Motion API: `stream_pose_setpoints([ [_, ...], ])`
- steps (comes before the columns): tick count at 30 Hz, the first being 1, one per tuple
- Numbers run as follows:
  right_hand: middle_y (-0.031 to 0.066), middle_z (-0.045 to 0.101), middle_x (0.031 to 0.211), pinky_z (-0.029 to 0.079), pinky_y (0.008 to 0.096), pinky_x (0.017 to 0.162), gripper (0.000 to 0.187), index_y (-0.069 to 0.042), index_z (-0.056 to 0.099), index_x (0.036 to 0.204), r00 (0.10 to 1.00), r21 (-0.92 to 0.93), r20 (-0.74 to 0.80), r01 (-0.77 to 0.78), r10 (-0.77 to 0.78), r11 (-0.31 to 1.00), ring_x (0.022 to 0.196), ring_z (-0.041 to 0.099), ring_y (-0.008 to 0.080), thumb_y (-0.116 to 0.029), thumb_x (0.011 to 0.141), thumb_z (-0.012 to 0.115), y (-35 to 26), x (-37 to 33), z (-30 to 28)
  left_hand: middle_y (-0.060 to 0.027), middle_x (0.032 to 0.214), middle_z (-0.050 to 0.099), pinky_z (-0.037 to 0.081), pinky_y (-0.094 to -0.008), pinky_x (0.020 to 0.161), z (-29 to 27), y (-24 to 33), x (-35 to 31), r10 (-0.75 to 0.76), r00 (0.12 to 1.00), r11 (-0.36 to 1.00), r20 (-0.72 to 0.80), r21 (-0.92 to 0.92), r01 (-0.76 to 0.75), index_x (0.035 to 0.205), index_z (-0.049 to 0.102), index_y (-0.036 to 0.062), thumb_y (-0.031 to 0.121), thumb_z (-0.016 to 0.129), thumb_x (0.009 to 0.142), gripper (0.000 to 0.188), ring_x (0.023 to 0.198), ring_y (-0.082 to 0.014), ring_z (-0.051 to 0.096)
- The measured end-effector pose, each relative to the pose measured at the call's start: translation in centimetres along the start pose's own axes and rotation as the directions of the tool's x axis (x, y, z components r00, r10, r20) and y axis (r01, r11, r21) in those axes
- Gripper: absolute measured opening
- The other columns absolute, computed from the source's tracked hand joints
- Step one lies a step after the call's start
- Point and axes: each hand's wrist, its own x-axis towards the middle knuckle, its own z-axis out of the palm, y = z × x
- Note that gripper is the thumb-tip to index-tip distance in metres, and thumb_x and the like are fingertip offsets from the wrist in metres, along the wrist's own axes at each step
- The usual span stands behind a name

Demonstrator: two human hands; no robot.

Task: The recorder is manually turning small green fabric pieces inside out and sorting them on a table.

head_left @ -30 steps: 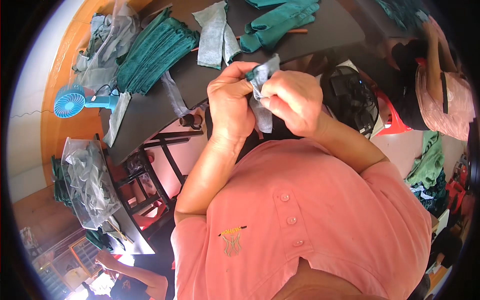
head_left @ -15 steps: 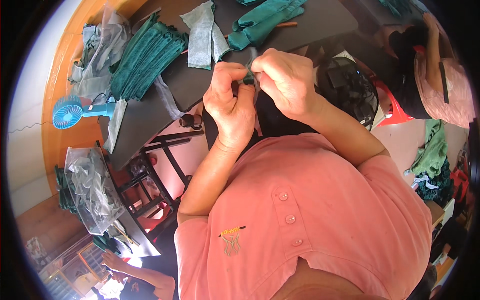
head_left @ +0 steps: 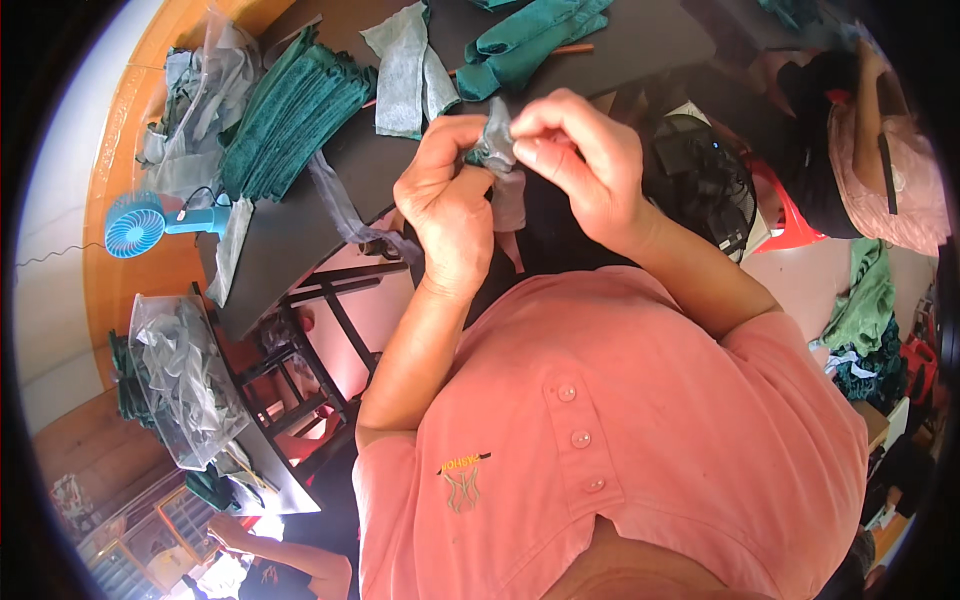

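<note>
I have the left hand [head_left: 447, 200] pinched, thumb against fingers, on a small green-and-grey cloth piece [head_left: 495, 142], held up in front of the chest, by the near edge of the worktop [head_left: 655, 40]. That grip probably steadies it for the right hand [head_left: 590, 165], whose thumb and forefinger meet at its other side; from my end I cannot tell whether they nip the cloth or merely touch it. So the 2 hands sit close, cloth between them. Farther out, pale-faced strips [head_left: 398, 85] lie within reach. Left of these, a stack of green strips [head_left: 295, 120] is layered edge to edge, which I'd guess keeps single pieces easy to lift. The blue fan [head_left: 135, 225] is far left, likely to leave the middle free.
</note>
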Motion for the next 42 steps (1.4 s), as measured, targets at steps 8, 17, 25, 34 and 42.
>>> stream_pose_setpoints([
  [8, 0.0056, 0.06, 0.074, 0.043, 0.0248, 0.062, 0.012, 0.003, 0.059, 0.087, 0.942, 0.179, 0.229, -0.288, 0.245, 0.941, 0.069, 0.053, 0.009, -0.009, 0.088, 0.06, 0.6, 1.4, -1.7, -0.0011, 0.079, 0.062, 0.044, -0.0203, 0.063, 0.3, 0.9, -0.7, -0.183, 0.982, 0.98, -0.042, -0.086, 0.179, 0.085, 0.063, -0.0005, -0.016, 0.052, 0.074, 0.022, 0.068, -0.0053, 0.052],
  [17, 0.0088, 0.057, 0.068, 0.043, 0.0289, 0.058, 0.008, 0.002, 0.056, 0.084, 0.974, 0.101, 0.136, -0.193, 0.179, 0.976, 0.061, 0.053, 0.0138, -0.005, 0.082, 0.061, -0.1, 0.3, -1.6, -0.0005, 0.087, 0.059, 0.044, -0.0202, 0.074, -0.3, 0.9, -1.0, 0.061, 0.994, 0.997, 0.09, 0.033, -0.064, 0.095, 0.067, 0.0001, -0.02, 0.05, 0.073, 0.034, 0.079, -0.0072, 0.054],
  [25, 0.009, 0.052, 0.063, 0.041, 0.0293, 0.053, 0.008, -0.001, 0.055, 0.08, 0.982, -0.013, 0.185, -0.031, 0.033, 0.999, 0.054, 0.048, 0.017, -0.003, 0.08, 0.062, 0.4, 2.1, -1.2, -0.0007, 0.087, 0.058, 0.044, -0.0199, 0.076, 1.1, 1.6, -1.3, -0.077, 0.991, 0.983, -0.105, -0.172, 0.059, 0.096, 0.065, -0.0013, -0.019, 0.044, 0.075, 0.035, 0.081, -0.0077, 0.054],
  [34, 0.0047, 0.058, 0.074, 0.047, 0.0257, 0.059, 0.034, -0.004, 0.059, 0.109, 1.0, 0.058, -0.019, -0.005, 0.006, 0.998, 0.062, 0.054, 0.0092, 0.002, 0.076, 0.068, -0.5, 0.1, 0.8, -0.0003, 0.081, 0.055, 0.041, -0.0205, 0.071, -0.2, 0.1, -0.3, 0.127, 0.963, 0.992, -0.236, 0.05, -0.118, 0.089, 0.064, -0.0007, -0.012, 0.051, 0.072, 0.024, 0.076, -0.0087, 0.05],
  [42, 0.0105, 0.064, 0.077, 0.049, 0.0294, 0.054, 0.028, -0.004, 0.06, 0.099, 0.976, 0.006, -0.129, 0.179, -0.177, 0.984, 0.06, 0.063, 0.0218, 0.008, 0.074, 0.057, 0.7, 2.5, 3.2, -0.0008, 0.083, 0.057, 0.041, -0.0206, 0.068, -0.1, 0.9, 0.3, 0.096, 0.961, 0.992, -0.26, 0.109, -0.069, 0.087, 0.063, -0.0028, -0.012, 0.057, 0.075, 0.016, 0.07, -0.009, 0.05],
])
